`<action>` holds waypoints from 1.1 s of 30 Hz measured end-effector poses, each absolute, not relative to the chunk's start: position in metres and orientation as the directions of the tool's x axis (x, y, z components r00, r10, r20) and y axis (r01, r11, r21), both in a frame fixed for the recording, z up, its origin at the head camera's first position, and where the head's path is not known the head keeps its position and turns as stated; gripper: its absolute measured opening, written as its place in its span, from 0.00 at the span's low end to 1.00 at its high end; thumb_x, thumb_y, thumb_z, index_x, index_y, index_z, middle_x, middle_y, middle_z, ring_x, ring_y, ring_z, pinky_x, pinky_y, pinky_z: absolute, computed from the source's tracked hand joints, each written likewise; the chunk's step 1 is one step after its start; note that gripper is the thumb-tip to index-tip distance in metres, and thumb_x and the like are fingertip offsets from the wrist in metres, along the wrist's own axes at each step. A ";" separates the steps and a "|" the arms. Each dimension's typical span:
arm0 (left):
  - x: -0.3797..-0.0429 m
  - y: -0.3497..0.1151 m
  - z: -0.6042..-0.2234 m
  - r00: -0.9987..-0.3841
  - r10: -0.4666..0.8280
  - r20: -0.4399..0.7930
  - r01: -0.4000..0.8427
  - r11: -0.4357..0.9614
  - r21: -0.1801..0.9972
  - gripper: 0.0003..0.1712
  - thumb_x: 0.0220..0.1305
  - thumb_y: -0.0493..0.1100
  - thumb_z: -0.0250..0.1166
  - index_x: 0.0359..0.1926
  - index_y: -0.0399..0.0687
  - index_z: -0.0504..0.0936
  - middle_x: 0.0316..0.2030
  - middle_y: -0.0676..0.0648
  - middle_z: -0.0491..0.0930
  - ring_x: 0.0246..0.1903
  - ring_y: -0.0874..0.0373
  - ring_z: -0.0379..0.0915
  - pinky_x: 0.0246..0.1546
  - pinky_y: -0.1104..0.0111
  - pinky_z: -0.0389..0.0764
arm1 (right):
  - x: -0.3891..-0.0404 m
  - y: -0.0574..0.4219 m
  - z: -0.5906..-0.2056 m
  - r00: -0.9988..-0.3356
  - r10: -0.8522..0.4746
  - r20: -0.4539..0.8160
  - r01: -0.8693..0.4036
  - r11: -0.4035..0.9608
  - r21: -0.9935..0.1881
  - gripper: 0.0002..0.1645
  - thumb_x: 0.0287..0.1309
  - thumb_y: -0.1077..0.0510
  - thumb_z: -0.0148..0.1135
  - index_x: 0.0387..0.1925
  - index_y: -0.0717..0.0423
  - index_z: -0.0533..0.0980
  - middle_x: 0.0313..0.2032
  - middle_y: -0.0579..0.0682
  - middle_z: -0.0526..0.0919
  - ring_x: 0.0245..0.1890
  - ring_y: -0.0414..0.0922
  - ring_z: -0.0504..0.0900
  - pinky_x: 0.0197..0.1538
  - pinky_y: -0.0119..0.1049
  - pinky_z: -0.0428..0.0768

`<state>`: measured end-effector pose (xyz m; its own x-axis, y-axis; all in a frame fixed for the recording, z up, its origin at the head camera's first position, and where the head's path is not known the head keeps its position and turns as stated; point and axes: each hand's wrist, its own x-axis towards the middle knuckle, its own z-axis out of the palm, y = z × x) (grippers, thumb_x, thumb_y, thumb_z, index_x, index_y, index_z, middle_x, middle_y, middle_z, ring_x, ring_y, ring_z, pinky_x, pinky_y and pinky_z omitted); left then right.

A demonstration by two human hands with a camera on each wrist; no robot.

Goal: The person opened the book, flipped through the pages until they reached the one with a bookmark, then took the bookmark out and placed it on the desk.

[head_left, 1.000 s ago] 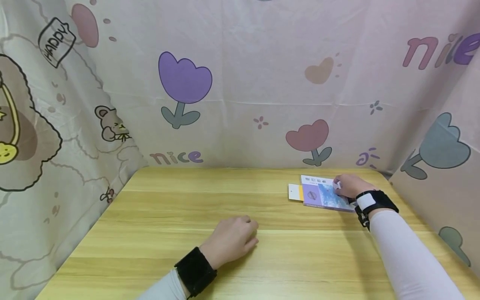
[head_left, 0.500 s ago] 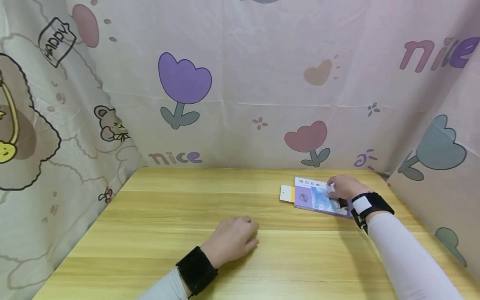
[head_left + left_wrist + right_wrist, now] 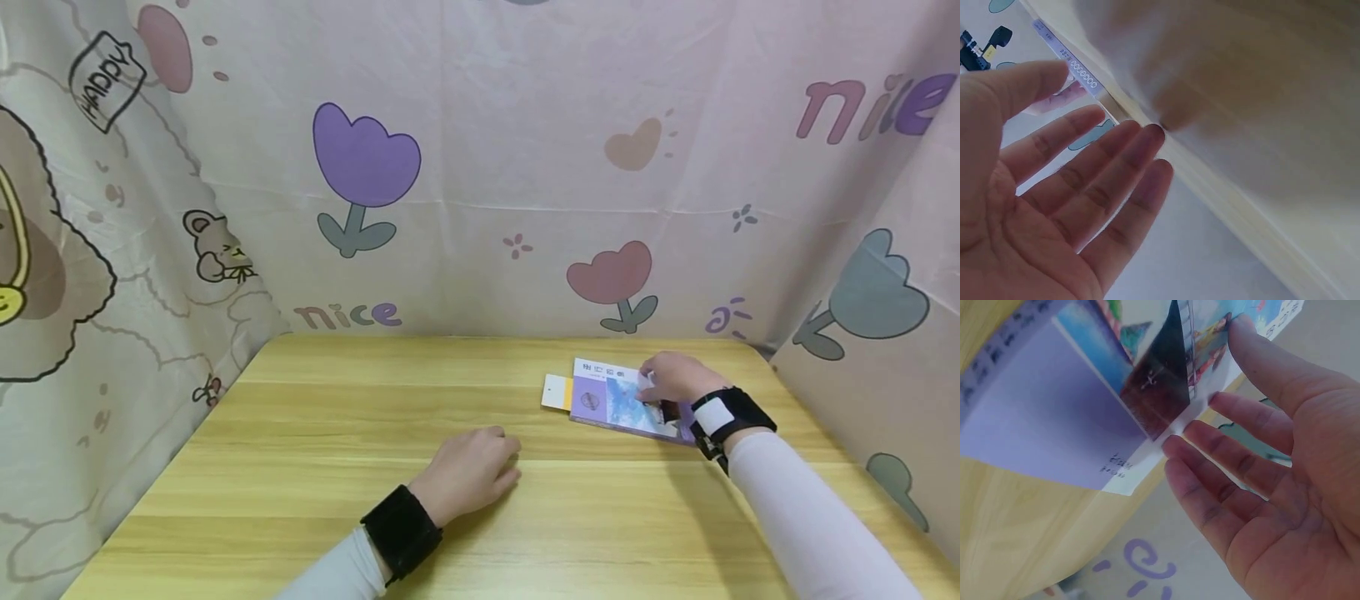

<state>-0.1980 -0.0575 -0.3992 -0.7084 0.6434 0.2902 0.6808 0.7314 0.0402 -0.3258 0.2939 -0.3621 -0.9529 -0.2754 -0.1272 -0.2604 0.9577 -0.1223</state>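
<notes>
A thin book (image 3: 590, 398) with a white, purple and blue picture cover lies flat on the wooden table (image 3: 360, 400), toward its far right. From its left end sticks out a white and yellow card-like piece (image 3: 556, 392). My right hand (image 3: 681, 380) grips the book along the far edge. In the right wrist view its thumb (image 3: 1244, 337) is on the cover, and the fingertips meet the book's edge; whether they reach under it is hidden. Nearer me, my left hand (image 3: 467, 472) rests on the table with loosely bent fingers, apart from the book and holding nothing.
A printed cloth (image 3: 480, 167) with flowers and words hangs behind the table and along both sides. Each wrist wears a black band (image 3: 402, 533). No other objects are seen on the tabletop.
The right hand has slid the book left and slightly nearer to me, with the card-like piece moving along. My left hand has hardly moved.
</notes>
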 end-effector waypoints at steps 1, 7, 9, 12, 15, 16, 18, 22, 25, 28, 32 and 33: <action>-0.198 -0.057 -0.400 -0.706 0.644 0.296 0.683 0.729 0.041 0.12 0.59 0.51 0.67 0.40 0.50 0.84 0.28 0.56 0.76 0.23 0.67 0.69 0.20 0.77 0.73 | -0.324 0.292 -0.362 -0.951 -0.281 -0.127 -0.267 0.956 -0.119 0.33 0.52 0.46 0.70 0.52 0.66 0.78 0.46 0.62 0.80 0.41 0.53 0.76 0.53 0.58 0.71; -0.200 -0.054 -0.401 -0.696 0.646 0.313 0.689 0.724 0.038 0.09 0.59 0.50 0.67 0.37 0.51 0.83 0.25 0.57 0.74 0.22 0.68 0.66 0.19 0.77 0.71 | -0.316 0.280 -0.358 -0.947 -0.299 -0.115 -0.290 0.953 -0.090 0.33 0.50 0.44 0.70 0.50 0.65 0.79 0.46 0.61 0.80 0.44 0.55 0.77 0.51 0.56 0.73; -0.200 -0.054 -0.402 -0.694 0.647 0.316 0.691 0.722 0.038 0.08 0.59 0.49 0.67 0.35 0.52 0.83 0.25 0.58 0.73 0.22 0.68 0.66 0.19 0.77 0.71 | -0.313 0.276 -0.358 -0.945 -0.303 -0.120 -0.294 0.952 -0.092 0.34 0.49 0.43 0.71 0.50 0.65 0.79 0.45 0.60 0.81 0.42 0.54 0.77 0.50 0.56 0.73; -0.199 -0.053 -0.402 -0.695 0.646 0.316 0.692 0.720 0.049 0.07 0.59 0.49 0.67 0.34 0.52 0.82 0.24 0.58 0.72 0.21 0.68 0.65 0.19 0.77 0.70 | -0.310 0.270 -0.358 -0.941 -0.311 -0.132 -0.300 0.949 -0.100 0.34 0.48 0.42 0.71 0.49 0.64 0.79 0.43 0.57 0.81 0.39 0.51 0.77 0.49 0.54 0.75; -0.198 -0.052 -0.401 -0.697 0.644 0.314 0.692 0.719 0.061 0.07 0.59 0.48 0.67 0.34 0.51 0.82 0.24 0.58 0.72 0.21 0.68 0.65 0.20 0.77 0.71 | -0.307 0.264 -0.358 -0.935 -0.327 -0.137 -0.317 0.944 -0.093 0.34 0.48 0.42 0.71 0.49 0.64 0.79 0.42 0.57 0.82 0.37 0.49 0.76 0.48 0.52 0.76; -0.197 -0.051 -0.400 -0.698 0.644 0.313 0.692 0.719 0.063 0.07 0.59 0.48 0.67 0.34 0.51 0.82 0.24 0.58 0.72 0.21 0.68 0.65 0.20 0.77 0.71 | -0.306 0.262 -0.358 -0.934 -0.328 -0.139 -0.318 0.944 -0.087 0.34 0.48 0.42 0.72 0.49 0.63 0.80 0.43 0.56 0.82 0.37 0.49 0.77 0.48 0.52 0.76; -0.196 -0.051 -0.400 -0.699 0.643 0.312 0.691 0.720 0.065 0.07 0.59 0.47 0.68 0.34 0.51 0.82 0.24 0.58 0.72 0.21 0.68 0.65 0.20 0.77 0.71 | -0.304 0.258 -0.357 -0.933 -0.332 -0.141 -0.324 0.943 -0.079 0.33 0.48 0.43 0.72 0.49 0.63 0.80 0.43 0.56 0.82 0.38 0.49 0.77 0.48 0.51 0.76; -0.196 -0.050 -0.401 -0.697 0.645 0.313 0.694 0.717 0.069 0.06 0.59 0.46 0.68 0.34 0.51 0.82 0.23 0.58 0.71 0.21 0.68 0.65 0.20 0.77 0.71 | -0.299 0.250 -0.356 -0.929 -0.340 -0.148 -0.330 0.940 -0.087 0.32 0.47 0.44 0.72 0.48 0.62 0.80 0.42 0.55 0.82 0.37 0.48 0.77 0.46 0.50 0.77; -0.197 -0.051 -0.402 -0.695 0.648 0.313 0.697 0.713 0.072 0.06 0.58 0.45 0.68 0.33 0.51 0.81 0.23 0.58 0.71 0.21 0.68 0.65 0.20 0.78 0.71 | -0.296 0.245 -0.356 -0.926 -0.348 -0.147 -0.338 0.937 -0.090 0.31 0.47 0.44 0.72 0.48 0.62 0.80 0.41 0.53 0.82 0.36 0.47 0.77 0.45 0.49 0.77; -0.196 -0.051 -0.401 -0.693 0.651 0.309 0.700 0.710 0.074 0.06 0.58 0.45 0.68 0.35 0.50 0.81 0.24 0.58 0.72 0.21 0.68 0.65 0.20 0.78 0.70 | -0.294 0.242 -0.357 -0.921 -0.364 -0.140 -0.356 0.931 -0.080 0.30 0.47 0.44 0.72 0.46 0.62 0.81 0.39 0.52 0.82 0.34 0.46 0.76 0.43 0.47 0.78; -0.196 -0.051 -0.399 -0.686 0.657 0.313 0.704 0.708 0.057 0.08 0.58 0.45 0.69 0.37 0.49 0.82 0.25 0.56 0.73 0.20 0.68 0.65 0.18 0.79 0.69 | -0.290 0.238 -0.355 -0.914 -0.385 -0.128 -0.378 0.923 -0.075 0.28 0.48 0.45 0.72 0.45 0.61 0.82 0.37 0.51 0.82 0.31 0.44 0.76 0.41 0.45 0.78; -0.196 -0.051 -0.399 -0.681 0.660 0.317 0.707 0.706 0.050 0.08 0.58 0.45 0.69 0.37 0.49 0.82 0.25 0.56 0.74 0.21 0.68 0.65 0.18 0.79 0.69 | -0.288 0.237 -0.355 -0.913 -0.387 -0.126 -0.381 0.922 -0.072 0.28 0.48 0.46 0.72 0.45 0.61 0.82 0.38 0.51 0.82 0.31 0.44 0.76 0.41 0.45 0.78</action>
